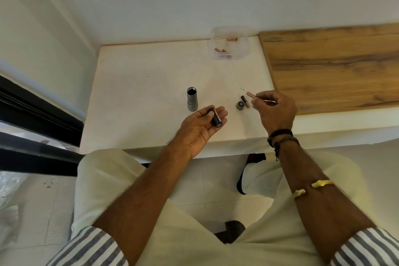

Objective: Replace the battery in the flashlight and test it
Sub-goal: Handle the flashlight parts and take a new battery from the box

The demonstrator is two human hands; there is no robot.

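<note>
A grey flashlight body (192, 100) stands upright on the white table (140, 93) with its open end up. My left hand (200, 129), palm up, holds a black battery holder (215, 117) with batteries in it, just right of the flashlight. My right hand (274, 110) pinches a copper-coloured battery (251, 94) at its fingertips above the table. Below that battery the flashlight's round end cap (240, 105) lies on the table with another battery (246, 101) beside it.
A clear plastic box (244, 49) with several more batteries sits at the table's far edge. A wooden board (334, 65) covers the surface to the right. A wall runs behind, and a dark window frame (38, 114) lies to the left.
</note>
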